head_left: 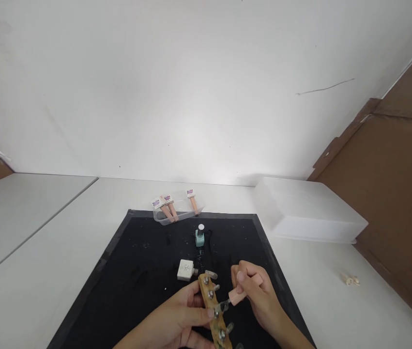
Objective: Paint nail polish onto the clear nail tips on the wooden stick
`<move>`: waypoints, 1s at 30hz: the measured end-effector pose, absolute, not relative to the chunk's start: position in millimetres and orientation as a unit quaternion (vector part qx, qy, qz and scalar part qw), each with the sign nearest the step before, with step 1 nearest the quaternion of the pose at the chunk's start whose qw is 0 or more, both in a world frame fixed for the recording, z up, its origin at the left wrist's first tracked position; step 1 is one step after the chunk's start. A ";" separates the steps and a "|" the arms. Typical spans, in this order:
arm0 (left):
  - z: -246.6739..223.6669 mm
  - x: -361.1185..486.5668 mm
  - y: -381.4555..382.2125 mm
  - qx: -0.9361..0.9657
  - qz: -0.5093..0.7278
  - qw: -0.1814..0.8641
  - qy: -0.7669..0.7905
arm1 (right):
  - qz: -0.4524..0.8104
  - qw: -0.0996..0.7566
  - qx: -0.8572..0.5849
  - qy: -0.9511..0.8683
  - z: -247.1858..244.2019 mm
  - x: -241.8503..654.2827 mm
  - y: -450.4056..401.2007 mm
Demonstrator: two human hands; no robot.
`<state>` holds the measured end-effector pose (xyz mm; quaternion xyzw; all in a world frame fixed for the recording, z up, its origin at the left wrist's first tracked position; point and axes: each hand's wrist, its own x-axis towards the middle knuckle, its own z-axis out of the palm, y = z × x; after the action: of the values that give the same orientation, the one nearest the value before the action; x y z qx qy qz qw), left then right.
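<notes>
Black mat [133,271] left half open. Ahead: white bottle [185,270], teal bottle [200,236], clear tray [178,209] block centre; white box [305,211] blocks right-rear.

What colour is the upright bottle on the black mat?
Mint green bottle with a white cap, in the head view.

Both hands, left [176,317] and right [258,291], and the forearms are bare, without sleeves, rings or gloves.
</notes>
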<state>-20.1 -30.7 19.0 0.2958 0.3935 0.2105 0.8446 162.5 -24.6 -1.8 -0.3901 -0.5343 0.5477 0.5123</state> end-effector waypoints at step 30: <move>13.4 -22.8 -29.8 0.295 0.209 0.846 0.392 | 0.594 0.513 -0.328 -0.526 -1.5 160.6 -22.0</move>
<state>-22.8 -29.8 13.4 0.2948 0.3925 0.2087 0.8459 160.6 -22.0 -1.5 -0.3276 -0.5260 0.5940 0.5131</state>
